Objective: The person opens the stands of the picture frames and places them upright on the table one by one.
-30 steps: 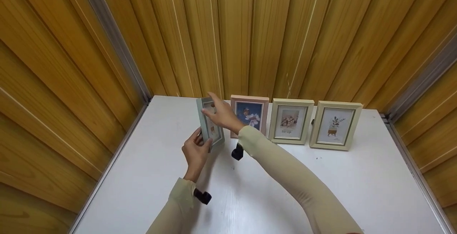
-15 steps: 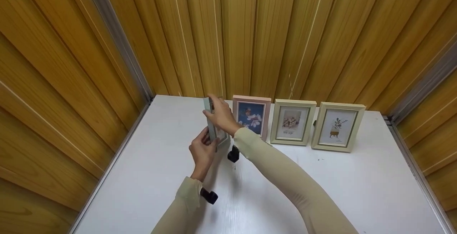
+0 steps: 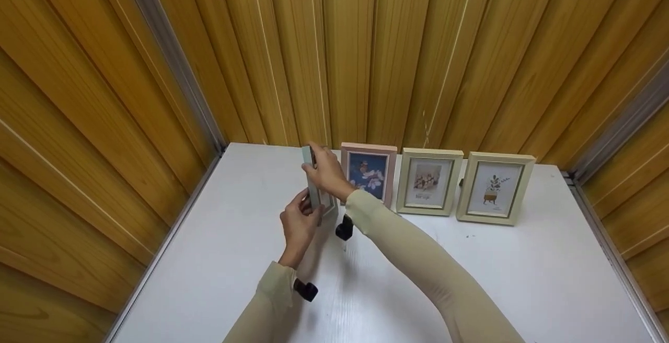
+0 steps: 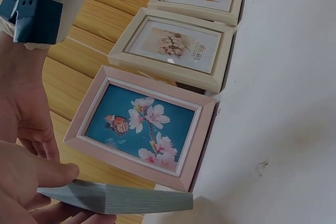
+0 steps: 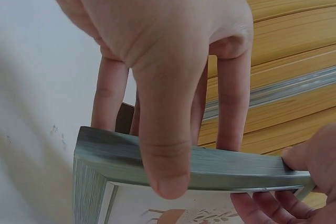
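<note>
A grey-green picture frame stands upright between my hands, seen almost edge-on from the head. My left hand grips its lower left edge; in the right wrist view the left thumb lies over the front rim, with fingers behind. My right hand holds it higher up, thumb on the side edge and fingertips on the front. Part of a plant print shows inside. Just to the right stands a pink picture frame with a butterfly and blossoms, partly hidden by my right hand in the head view.
Two cream picture frames, one with a flower bouquet and one with a potted plant, continue the row on the white table. A wood-plank wall rises close behind; metal rails run along the corners.
Both hands have shifted the grey-green frame slightly right, closer to the pink one, and turned it more edge-on to the head view. The other frames stand as before.
</note>
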The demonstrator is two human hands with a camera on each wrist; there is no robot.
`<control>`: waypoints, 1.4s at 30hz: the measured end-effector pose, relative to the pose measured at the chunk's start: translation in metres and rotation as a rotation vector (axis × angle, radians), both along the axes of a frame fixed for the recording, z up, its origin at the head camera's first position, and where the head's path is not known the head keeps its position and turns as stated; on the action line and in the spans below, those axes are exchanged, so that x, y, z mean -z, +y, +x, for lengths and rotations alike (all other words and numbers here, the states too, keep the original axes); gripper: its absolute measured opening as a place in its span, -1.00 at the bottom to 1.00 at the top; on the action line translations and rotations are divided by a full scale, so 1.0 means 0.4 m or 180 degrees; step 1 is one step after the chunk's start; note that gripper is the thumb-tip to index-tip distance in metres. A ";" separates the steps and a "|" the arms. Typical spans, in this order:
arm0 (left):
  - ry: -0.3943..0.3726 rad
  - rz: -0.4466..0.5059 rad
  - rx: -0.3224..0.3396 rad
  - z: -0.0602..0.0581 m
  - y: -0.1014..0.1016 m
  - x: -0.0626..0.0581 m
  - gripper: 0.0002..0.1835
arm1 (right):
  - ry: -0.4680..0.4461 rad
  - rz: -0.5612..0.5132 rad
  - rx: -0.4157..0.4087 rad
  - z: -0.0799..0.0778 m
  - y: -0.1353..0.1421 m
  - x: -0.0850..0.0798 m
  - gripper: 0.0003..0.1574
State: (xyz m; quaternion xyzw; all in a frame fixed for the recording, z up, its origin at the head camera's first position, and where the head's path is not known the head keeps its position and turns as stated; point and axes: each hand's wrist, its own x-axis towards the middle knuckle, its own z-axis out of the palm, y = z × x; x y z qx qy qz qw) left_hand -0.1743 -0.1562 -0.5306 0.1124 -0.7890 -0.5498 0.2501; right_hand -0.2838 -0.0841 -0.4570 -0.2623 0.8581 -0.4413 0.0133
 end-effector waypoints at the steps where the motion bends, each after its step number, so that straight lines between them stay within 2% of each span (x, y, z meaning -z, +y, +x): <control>1: -0.0018 -0.0064 0.0004 0.002 -0.001 -0.004 -0.46 | -0.0014 -0.0004 -0.0009 0.000 0.002 0.000 -0.19; 4: 0.0028 -0.0316 -0.0035 0.008 -0.007 -0.016 -0.55 | -0.0038 0.0008 -0.0027 0.000 0.009 -0.003 -0.19; 8: 0.0283 -0.0611 -0.0261 0.013 -0.025 -0.023 -0.71 | -0.0046 0.0016 -0.0044 -0.003 0.018 -0.010 -0.20; 11: 0.0507 -0.0695 -0.0440 0.013 -0.044 -0.022 -0.78 | -0.0022 0.0004 -0.0065 -0.008 0.024 -0.015 -0.22; 14: 0.0602 -0.0681 -0.0490 0.011 -0.066 -0.014 -0.79 | -0.0041 -0.0013 -0.0110 -0.015 0.030 -0.016 -0.23; 17: 0.0493 -0.0578 -0.0365 0.009 -0.080 -0.004 -0.75 | -0.0118 -0.0063 -0.0157 -0.021 0.036 -0.014 -0.23; 23: 0.0048 -0.0233 0.0140 0.015 -0.086 0.016 -0.68 | -0.0154 -0.0259 -0.0237 -0.034 0.052 -0.008 -0.25; 27: -0.0068 -0.0105 0.0344 0.022 -0.082 0.019 -0.65 | -0.0162 -0.0392 -0.0307 -0.043 0.065 -0.006 -0.26; 34: -0.0040 -0.0149 0.0502 0.026 -0.073 0.019 -0.67 | -0.0368 -0.0502 -0.0336 -0.047 0.085 -0.015 -0.28; 42: -0.0118 -0.0261 0.0468 0.024 -0.070 0.030 -0.67 | -0.0450 -0.0465 -0.0385 -0.042 0.092 -0.011 -0.30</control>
